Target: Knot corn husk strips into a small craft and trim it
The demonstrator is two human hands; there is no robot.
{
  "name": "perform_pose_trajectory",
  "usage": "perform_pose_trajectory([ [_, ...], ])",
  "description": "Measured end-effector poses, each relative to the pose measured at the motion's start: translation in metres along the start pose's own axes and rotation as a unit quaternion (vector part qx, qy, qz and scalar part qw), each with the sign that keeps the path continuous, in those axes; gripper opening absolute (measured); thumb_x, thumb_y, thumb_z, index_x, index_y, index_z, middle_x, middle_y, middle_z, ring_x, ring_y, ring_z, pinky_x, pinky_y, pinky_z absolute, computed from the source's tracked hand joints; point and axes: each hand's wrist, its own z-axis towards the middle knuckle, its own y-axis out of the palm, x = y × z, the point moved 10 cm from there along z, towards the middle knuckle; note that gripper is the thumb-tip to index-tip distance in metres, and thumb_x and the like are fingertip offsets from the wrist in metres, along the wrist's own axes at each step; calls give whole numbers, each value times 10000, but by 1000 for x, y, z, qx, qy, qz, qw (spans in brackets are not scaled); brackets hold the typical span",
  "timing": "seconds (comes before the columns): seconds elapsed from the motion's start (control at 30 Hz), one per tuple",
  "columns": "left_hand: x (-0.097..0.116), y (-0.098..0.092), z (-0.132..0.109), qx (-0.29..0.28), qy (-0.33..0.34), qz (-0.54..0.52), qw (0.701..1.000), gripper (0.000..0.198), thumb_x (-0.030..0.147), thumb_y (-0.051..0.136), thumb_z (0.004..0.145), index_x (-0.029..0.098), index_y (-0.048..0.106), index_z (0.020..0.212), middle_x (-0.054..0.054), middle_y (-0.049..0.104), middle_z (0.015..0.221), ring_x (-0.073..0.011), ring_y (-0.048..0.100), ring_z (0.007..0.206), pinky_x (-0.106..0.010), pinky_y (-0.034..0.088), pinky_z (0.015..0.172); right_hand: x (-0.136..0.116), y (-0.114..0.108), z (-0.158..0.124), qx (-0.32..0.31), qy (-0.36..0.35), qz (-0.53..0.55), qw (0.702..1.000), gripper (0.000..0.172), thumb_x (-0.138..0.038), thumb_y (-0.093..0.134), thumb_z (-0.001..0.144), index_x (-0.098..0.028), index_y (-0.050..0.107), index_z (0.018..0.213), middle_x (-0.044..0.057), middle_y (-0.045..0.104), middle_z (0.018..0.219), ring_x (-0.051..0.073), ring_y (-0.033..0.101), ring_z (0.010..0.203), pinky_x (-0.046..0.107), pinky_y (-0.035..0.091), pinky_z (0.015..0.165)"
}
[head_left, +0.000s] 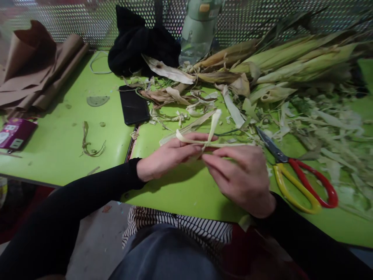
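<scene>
Both hands meet over the green table (67, 140), working pale corn husk strips (214, 118). My left hand (171, 155) has its fingers closed on the strips from the left, with loose ends curling up above it. From the right, my right hand (241, 177) pinches the same strips at the point where they cross. Just right of that hand lie scissors (303, 182) with one red and one yellow handle, blades pointing away from me.
Unhusked corn ears (291, 62) pile up at the back right, with husk scraps (320, 124) spread below them. A black phone (134, 105), a black cloth (140, 42), a pale green jug (199, 27), brown paper rolls (37, 66) and a purple box (14, 134) sit farther left.
</scene>
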Motion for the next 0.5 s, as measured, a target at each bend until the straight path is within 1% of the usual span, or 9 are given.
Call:
perform_pose_trajectory([
  [0.07,11,-1,-1,3,69,74,995,276,206,598,901,145,648,1166,-59,710,1043,-124,650,910,-243,504,847,20,-6,-1,31,85,24,996,250,-260,681,898,-246,586,1129,65,690,1003,242,650,933,406,518,788],
  [0.1,15,-1,-3,9,97,117,988,261,224,602,907,140,645,1150,-61,720,1022,-131,665,913,-249,514,848,28,-6,-2,35,119,37,992,289,-299,684,896,-240,572,1156,97,684,1054,274,647,989,437,521,813],
  [0.13,18,-1,-4,17,119,162,979,245,237,604,911,141,644,1133,-60,730,999,-136,681,912,-254,524,846,33,-5,-3,31,139,51,989,329,-325,682,894,-239,557,1186,122,675,1102,303,639,1040,467,520,837],
  [0.17,21,-1,-6,26,136,205,969,232,244,605,913,146,643,1120,-56,738,985,-140,695,912,-256,534,845,34,-2,-3,22,144,63,987,357,-335,679,893,-245,542,1210,133,670,1132,319,634,1066,486,517,850],
  [0.23,27,-1,-9,44,162,276,946,207,235,607,913,156,639,1102,-50,751,994,-141,715,925,-254,547,855,32,3,-2,3,132,77,988,370,-302,669,894,-245,524,1229,130,676,1147,324,642,1066,496,512,852],
  [0.33,31,1,-13,51,178,342,921,191,226,601,918,159,635,1094,-49,761,1004,-145,730,937,-249,556,849,26,4,0,-9,116,80,990,361,-244,675,877,-220,524,1204,130,690,1122,320,656,1038,494,506,841],
  [0.43,32,3,-14,46,185,367,910,183,235,586,928,167,632,1091,-46,761,1026,-140,729,939,-245,551,845,28,7,0,-40,134,74,987,354,-207,656,884,-223,526,1213,157,684,1163,337,641,1088,517,489,887],
  [0.5,32,3,-12,36,183,345,920,173,234,588,922,167,627,1078,-47,757,1029,-136,722,936,-242,544,846,28,9,0,-56,133,77,987,390,-214,644,886,-231,525,1257,163,672,1222,354,621,1149,532,475,931],
])
